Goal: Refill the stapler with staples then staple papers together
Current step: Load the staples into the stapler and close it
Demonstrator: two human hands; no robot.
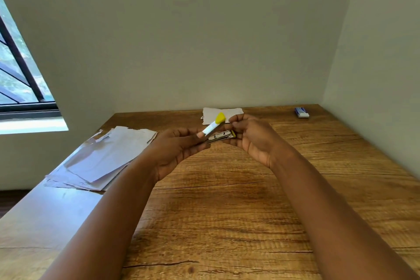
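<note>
Stapler (216, 132) hangs hinged open above the surface (227, 211), left hand (175, 150) in a narrow grip on its rear, right hand (252, 138) holding its front. Refill seems underway; whether staples are loaded I cannot tell. Papers (102, 157), left of the grip, lie unstapled.

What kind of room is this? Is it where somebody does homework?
Probably a plain study or home-office corner. A wooden desk sits against bare walls beside a window, with a pile of papers on it, and both hands hold an opened stapler.
</note>
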